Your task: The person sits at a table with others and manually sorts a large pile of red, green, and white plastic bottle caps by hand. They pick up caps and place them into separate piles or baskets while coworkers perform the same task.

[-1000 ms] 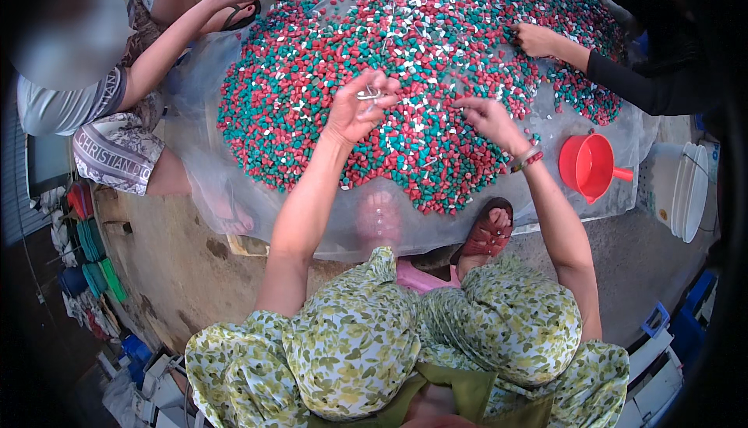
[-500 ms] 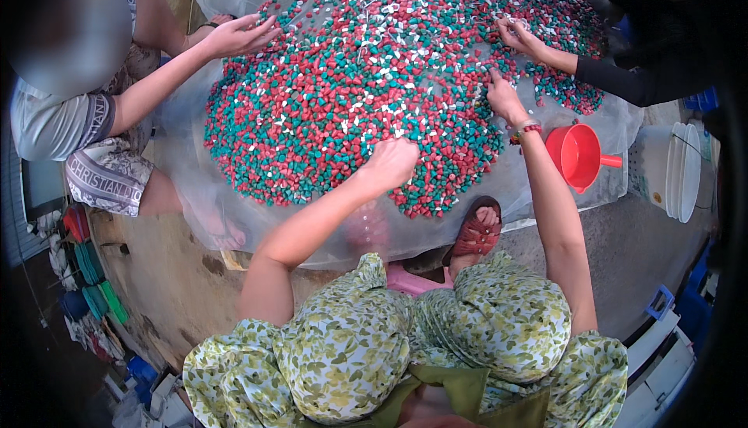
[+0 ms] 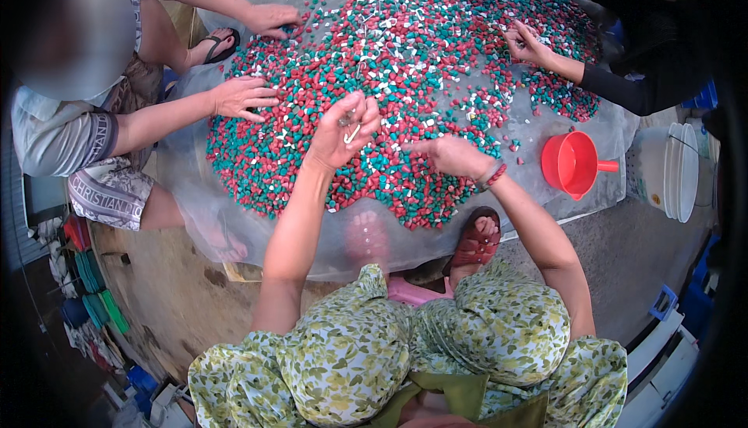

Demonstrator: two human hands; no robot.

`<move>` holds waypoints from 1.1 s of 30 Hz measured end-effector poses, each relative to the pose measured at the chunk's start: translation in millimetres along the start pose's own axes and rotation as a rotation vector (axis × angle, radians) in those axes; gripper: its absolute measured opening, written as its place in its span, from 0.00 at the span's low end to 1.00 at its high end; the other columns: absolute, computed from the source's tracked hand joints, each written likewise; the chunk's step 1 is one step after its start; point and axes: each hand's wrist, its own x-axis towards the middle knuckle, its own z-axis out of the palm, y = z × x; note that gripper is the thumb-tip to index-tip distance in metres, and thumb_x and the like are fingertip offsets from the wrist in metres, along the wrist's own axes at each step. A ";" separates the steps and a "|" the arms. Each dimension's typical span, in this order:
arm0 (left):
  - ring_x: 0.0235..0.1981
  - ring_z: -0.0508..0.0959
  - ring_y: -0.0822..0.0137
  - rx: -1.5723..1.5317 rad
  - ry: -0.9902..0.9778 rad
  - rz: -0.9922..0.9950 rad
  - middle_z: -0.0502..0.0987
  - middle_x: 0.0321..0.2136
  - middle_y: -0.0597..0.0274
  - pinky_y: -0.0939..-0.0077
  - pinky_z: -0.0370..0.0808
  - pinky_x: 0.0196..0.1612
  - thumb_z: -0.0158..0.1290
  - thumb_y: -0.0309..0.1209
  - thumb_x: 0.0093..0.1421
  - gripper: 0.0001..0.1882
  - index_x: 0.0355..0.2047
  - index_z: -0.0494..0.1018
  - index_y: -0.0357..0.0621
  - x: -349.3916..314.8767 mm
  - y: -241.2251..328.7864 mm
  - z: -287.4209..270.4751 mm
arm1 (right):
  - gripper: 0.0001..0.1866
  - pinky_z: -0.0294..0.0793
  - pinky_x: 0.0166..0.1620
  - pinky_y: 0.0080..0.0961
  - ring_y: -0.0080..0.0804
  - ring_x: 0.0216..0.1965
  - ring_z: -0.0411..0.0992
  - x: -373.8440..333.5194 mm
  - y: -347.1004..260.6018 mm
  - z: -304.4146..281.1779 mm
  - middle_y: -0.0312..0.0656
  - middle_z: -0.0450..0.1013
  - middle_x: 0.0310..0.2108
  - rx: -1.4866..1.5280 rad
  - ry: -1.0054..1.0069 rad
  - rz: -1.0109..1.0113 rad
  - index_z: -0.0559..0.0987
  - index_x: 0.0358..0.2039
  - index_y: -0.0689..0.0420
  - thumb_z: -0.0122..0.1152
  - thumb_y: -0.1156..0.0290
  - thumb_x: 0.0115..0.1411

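Observation:
A broad heap of small red and green cone-shaped pieces (image 3: 312,163), mixed with white bits, is spread in front of me. My left hand (image 3: 345,130) is raised above its middle, palm up and fingers curled round a hooked white plastic piece (image 3: 352,134) and other small bits too blurred to name. Just to the right, my right hand (image 3: 460,157) is low over the heap. Its index finger stretches left toward the left hand, near the pieces; the other fingers bend under and partly hide. Nothing shows held in it.
Clear plastic sheeting (image 3: 183,136) lies under the heap. A red dipper (image 3: 573,164) stands on it at right, beside white buckets (image 3: 676,171). At left a person's hands (image 3: 245,98) rest on the heap; at upper right another person's hands (image 3: 530,44) hover over it.
My left hand has lifted off the heap, moved left and turned palm up. My right hand has come nearer and left. The left-hand person now has both hands on the pieces.

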 end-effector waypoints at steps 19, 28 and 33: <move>0.34 0.79 0.45 2.188 0.524 0.105 0.78 0.30 0.42 0.52 0.75 0.36 0.49 0.51 0.60 0.27 0.38 0.71 0.34 106.2 -2.6 -108.0 | 0.18 0.71 0.42 0.52 0.61 0.40 0.73 1.0 146.5 -8.0 0.57 0.76 0.35 0.011 0.487 0.636 0.64 0.46 0.53 0.51 0.57 0.62; 0.35 0.80 0.59 1.560 0.116 -0.212 0.79 0.30 0.55 0.65 0.74 0.40 0.56 0.42 0.59 0.19 0.37 0.76 0.37 47.6 -55.0 -27.5 | 0.17 0.71 0.36 0.40 0.43 0.29 0.75 9.3 79.5 -6.8 0.49 0.75 0.24 0.356 0.343 0.133 0.77 0.35 0.58 0.49 0.57 0.65; 0.37 0.78 0.64 1.496 0.111 -0.127 0.79 0.32 0.56 0.66 0.71 0.42 0.44 0.44 0.66 0.21 0.44 0.76 0.39 37.5 -31.5 -57.6 | 0.25 0.46 0.17 0.14 0.15 0.15 0.52 -4.6 48.9 -28.6 0.29 0.54 0.14 1.513 0.161 -0.012 0.65 0.15 0.53 0.46 0.56 0.68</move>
